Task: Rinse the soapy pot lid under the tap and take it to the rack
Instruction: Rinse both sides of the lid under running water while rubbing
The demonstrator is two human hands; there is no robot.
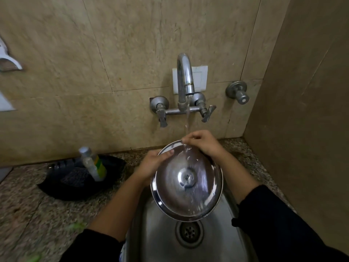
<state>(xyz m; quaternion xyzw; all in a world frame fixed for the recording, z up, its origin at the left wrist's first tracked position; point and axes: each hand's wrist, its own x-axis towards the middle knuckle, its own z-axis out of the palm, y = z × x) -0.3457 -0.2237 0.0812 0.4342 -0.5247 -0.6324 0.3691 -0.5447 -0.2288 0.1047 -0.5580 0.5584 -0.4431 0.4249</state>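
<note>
A round steel pot lid (187,181) is held tilted over the steel sink (156,233), its inner side with a centre rivet facing me. Water runs from the chrome wall tap (186,78) onto the lid's upper part. My left hand (153,163) grips the lid's upper left rim, thumb across the inside. My right hand (202,143) holds the top rim, fingers curled over the edge where the stream lands. No rack is in view.
A sink drain (189,232) lies below the lid. On the speckled granite counter (28,205) at left sits a black basket (79,178) holding a clear bottle with a yellow-green label (94,164). Two tap levers and a separate valve (238,92) are on the tiled wall.
</note>
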